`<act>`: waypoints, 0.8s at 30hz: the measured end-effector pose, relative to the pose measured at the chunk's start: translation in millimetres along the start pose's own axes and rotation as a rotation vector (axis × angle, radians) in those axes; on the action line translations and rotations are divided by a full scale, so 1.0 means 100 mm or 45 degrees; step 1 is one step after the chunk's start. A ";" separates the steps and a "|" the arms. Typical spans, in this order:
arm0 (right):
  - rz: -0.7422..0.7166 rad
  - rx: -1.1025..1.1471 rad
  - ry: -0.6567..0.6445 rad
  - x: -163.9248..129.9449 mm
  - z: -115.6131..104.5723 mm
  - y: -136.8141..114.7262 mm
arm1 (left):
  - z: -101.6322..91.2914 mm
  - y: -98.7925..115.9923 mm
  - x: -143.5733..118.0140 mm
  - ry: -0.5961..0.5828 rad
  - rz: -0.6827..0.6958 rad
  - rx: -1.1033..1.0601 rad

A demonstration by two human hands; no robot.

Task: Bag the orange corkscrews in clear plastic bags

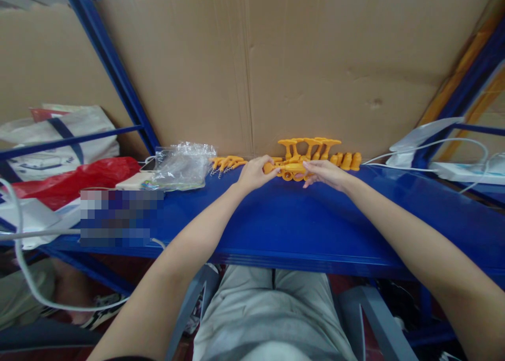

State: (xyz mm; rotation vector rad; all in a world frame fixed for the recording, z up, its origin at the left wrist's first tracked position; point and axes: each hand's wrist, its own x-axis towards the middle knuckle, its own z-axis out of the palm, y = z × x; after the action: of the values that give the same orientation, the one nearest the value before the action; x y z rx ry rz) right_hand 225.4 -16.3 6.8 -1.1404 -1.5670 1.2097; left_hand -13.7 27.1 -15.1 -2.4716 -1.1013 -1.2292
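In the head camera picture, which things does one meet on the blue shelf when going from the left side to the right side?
Red plastic bag → clear plastic bag → small orange pieces → left hand → orange part held between both hands → right hand → orange pegs → white cable → white power strip.

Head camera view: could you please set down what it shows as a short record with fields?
surface: blue shelf with cardboard behind it
left hand: grips the left end of an orange plastic piece
right hand: fingers on the right end of the same piece
behind the hands: orange T-shaped parts upright, orange pegs in a row
left side: clear plastic bag, red bag, more orange parts
right side: white cables
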 end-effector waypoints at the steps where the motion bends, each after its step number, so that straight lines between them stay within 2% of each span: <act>1: -0.033 -0.009 -0.004 0.01 -0.01 0.02 | 0.00 0.00 0.00 0.001 -0.005 0.000; 8: -0.175 -0.065 0.010 0.04 -0.02 0.08 | -0.02 0.00 0.00 0.040 0.013 0.008; 15: -0.082 -0.011 0.055 0.03 0.01 0.07 | -0.01 0.02 -0.01 0.024 0.042 0.018; 24: -0.054 0.009 0.055 0.02 0.03 0.06 | 0.02 0.00 0.00 0.005 0.037 0.038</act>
State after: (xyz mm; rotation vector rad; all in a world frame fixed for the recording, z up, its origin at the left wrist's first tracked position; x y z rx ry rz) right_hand 223.0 -14.4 0.4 -1.1159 -1.5458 1.1550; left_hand -12.8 27.6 -16.2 -2.4534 -1.0706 -1.2003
